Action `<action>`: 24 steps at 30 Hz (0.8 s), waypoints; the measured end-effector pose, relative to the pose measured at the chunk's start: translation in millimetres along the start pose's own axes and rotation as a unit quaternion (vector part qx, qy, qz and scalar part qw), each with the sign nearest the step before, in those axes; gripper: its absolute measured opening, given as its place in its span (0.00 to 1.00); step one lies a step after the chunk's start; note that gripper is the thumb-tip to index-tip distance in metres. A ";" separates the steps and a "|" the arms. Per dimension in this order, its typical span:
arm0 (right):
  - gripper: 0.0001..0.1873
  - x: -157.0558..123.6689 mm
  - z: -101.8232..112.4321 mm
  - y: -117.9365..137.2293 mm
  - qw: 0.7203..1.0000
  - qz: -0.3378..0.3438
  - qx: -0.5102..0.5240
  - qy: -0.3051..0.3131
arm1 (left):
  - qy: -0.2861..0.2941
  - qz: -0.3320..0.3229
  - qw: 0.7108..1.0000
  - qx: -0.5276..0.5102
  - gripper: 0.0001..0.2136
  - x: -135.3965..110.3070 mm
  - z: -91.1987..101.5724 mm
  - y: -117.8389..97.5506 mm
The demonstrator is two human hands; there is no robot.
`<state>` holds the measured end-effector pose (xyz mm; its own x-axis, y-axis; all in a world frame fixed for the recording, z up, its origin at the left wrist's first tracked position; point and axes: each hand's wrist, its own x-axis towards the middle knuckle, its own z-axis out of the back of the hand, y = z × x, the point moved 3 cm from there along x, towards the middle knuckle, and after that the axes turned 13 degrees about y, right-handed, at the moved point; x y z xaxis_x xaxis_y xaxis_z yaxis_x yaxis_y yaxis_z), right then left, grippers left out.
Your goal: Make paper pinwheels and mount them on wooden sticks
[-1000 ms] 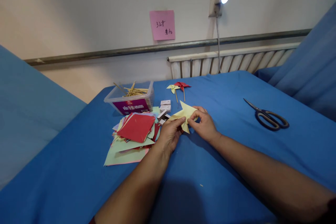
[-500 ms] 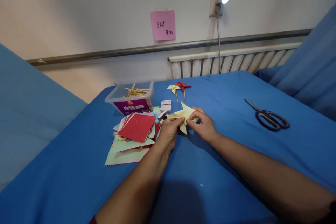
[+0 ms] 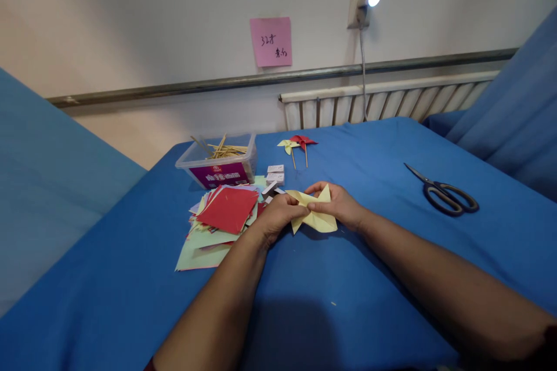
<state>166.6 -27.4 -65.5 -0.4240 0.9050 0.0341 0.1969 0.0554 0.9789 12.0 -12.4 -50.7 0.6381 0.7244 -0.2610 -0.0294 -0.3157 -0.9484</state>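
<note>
Both my hands pinch a pale yellow folded paper (image 3: 317, 219) just above the blue cloth. My left hand (image 3: 275, 218) grips its left side with thumb and fingers closed. My right hand (image 3: 337, 203) holds its middle from the right, fingers curled over it. The paper's points stick out below and to the right of my fingers. A messy stack of coloured paper squares (image 3: 221, 217), red on top, lies just left of my left hand.
A clear tub of wooden sticks (image 3: 217, 163) stands behind the stack, with small white boxes (image 3: 275, 173) beside it. Two finished pinwheels (image 3: 298, 145) lie farther back. Scissors (image 3: 444, 192) lie at the right. A radiator (image 3: 383, 104) and wall close the back.
The yellow paper has been turned and lowered; its points, which stood up behind my fingers, now lie flat toward me. Both hands shifted slightly with it.
</note>
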 end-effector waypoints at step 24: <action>0.18 0.0 -10.4 -4.0 0.958 0.128 -0.021 -0.256 | -0.101 -0.079 0.951 -0.280 0.13 7.2 -32.8 12.5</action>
<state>156.6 -32.0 -67.3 0.1246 0.9755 0.1815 0.1972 -0.2036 0.9590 41.5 -31.1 -58.6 0.4377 0.8751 -0.2062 0.5059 -0.4294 -0.7481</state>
